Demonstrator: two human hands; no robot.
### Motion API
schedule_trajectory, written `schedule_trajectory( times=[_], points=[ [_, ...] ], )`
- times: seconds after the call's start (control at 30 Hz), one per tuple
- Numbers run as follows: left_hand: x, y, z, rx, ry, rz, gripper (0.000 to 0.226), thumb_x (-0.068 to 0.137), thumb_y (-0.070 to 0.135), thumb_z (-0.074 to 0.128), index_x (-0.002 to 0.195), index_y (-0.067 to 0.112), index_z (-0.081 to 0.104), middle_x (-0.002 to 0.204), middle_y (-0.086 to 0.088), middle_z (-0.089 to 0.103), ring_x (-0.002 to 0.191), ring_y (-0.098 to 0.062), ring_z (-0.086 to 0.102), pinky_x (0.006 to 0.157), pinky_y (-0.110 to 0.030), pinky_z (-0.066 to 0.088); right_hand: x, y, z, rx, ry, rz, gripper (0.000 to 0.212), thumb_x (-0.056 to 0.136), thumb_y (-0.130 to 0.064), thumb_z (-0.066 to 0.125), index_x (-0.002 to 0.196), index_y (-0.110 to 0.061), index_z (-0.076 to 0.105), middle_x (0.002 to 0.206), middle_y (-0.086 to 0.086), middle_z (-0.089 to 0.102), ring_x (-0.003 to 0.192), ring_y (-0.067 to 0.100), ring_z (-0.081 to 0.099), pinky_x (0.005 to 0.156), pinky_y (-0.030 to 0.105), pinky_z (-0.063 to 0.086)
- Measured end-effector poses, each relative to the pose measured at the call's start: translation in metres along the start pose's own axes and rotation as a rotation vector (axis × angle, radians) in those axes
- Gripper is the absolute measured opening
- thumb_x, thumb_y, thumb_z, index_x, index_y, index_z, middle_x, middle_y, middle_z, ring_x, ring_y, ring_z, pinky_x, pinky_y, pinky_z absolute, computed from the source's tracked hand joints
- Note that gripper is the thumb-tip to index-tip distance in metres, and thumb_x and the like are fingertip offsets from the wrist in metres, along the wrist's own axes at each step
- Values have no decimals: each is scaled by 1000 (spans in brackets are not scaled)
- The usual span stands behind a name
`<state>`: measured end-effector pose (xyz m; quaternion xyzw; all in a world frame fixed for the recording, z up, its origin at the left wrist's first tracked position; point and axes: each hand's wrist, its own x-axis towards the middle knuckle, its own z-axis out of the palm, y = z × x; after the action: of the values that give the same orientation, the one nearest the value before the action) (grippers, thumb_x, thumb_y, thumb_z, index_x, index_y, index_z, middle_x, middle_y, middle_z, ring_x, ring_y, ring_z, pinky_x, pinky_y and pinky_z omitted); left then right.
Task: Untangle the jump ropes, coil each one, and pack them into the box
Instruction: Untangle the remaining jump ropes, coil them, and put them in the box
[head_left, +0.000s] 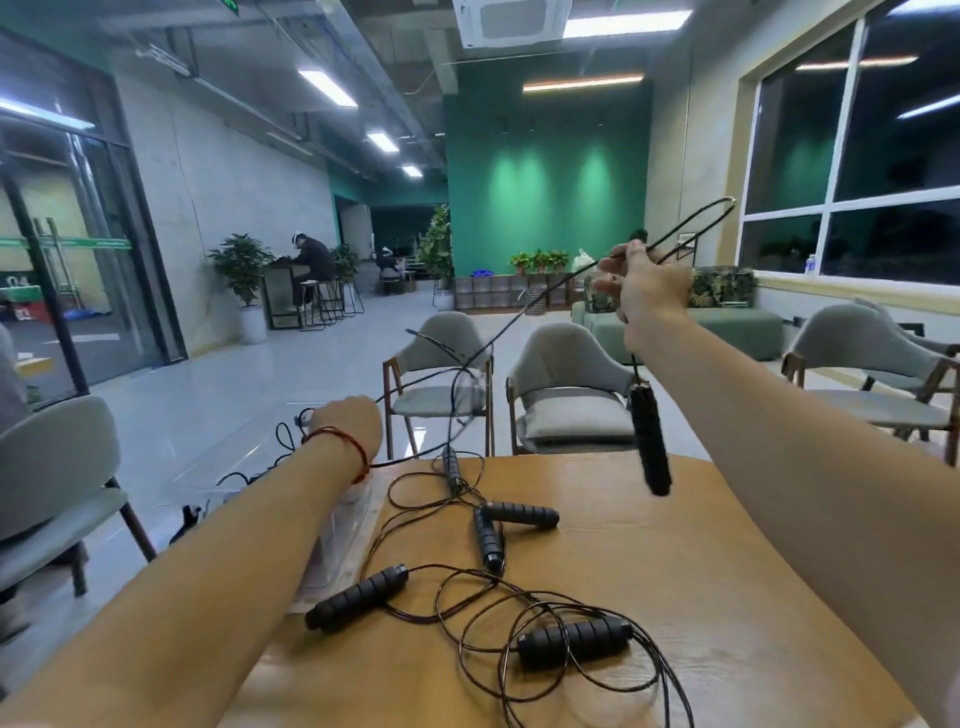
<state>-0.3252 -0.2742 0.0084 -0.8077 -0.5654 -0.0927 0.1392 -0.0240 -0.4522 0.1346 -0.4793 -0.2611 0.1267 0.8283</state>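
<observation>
Head view, left hand (348, 423), right hand (647, 291) gripping taut jump rope (571, 280) (handle (649, 441) dangling) between them.

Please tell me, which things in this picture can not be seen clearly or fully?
Head view:
- The left hand shows only its back, so its fingers around the cord are hidden.
- The clear box is mostly behind the left forearm; contents unclear.
- The tangled ropes on the table are cut off by the bottom edge.
- The handle hanging below the right hand is motion-blurred.
</observation>
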Motion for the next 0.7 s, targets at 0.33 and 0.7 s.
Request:
schedule_trajectory(
  times=[0.33,0.7],
  points=[
    [-27,95,-45,-1108,-206,565,69,103,31,67,163,29,33,160,5,42,144,-16,42,109,-30,42,-36,-1,15,-104,-427,67,29,114,-26,50,119,-7,71,102,6,80,67,18,70,38,20,32],
    [-21,86,-27,-1058,-197,328,27,114,28,45,107,14,66,91,-6,71,69,-15,67,56,-23,54,-13,9,-14,-460,-443,41,19,110,-31,60,118,-17,69,101,0,82,63,13,67,39,20,34]
  ],
)
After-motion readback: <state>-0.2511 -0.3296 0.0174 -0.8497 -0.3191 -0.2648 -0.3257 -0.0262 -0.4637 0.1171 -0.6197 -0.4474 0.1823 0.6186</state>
